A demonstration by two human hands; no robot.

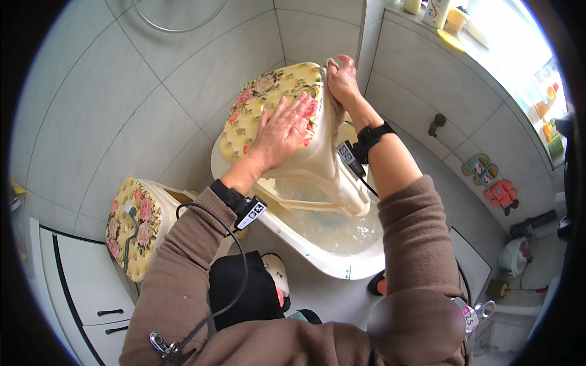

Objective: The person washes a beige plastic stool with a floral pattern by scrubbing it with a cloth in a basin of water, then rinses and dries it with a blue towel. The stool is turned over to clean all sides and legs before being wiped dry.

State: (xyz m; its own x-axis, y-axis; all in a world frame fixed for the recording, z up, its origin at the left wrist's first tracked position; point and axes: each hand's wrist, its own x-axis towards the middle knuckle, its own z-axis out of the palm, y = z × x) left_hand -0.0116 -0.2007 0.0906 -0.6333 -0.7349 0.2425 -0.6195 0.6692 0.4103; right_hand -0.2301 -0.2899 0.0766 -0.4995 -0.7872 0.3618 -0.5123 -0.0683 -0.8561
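Head view: two bare hands on one stool [247, 125], its seat yellow with a tufted floral print, standing in a white tub [351, 270]. Legs reach into the water [336, 236]; cannot tell if it tilts.

Left hand [282, 135]: palm down on the seat top, fingers straight and near together, thumb apart, pinching nothing. Stool directly under these fingers. Right hand [343, 82]: at the seat's right edge, fingers bent over a beige cloth [333, 111] that hangs down the stool's side. Fingertips partly hidden, so cannot tell whether they pinch the cloth or only press it. Stool lies just left of these fingers, cloth between.

Counts: stools, two. The second stool [122, 210], same print, sits left of the tub, on the floor. Tub, one. Cloth, one visible. Wrist devices [249, 213], two, one per arm. Sandals on the right wall: one teal pair [481, 169], plus red sandals [502, 194], number unclear. Cabinet handles [110, 312], two, lower left. Hose [177, 29], one, upper left wall. Sill containers [455, 21], several, upper right, overlapping, no exact count.
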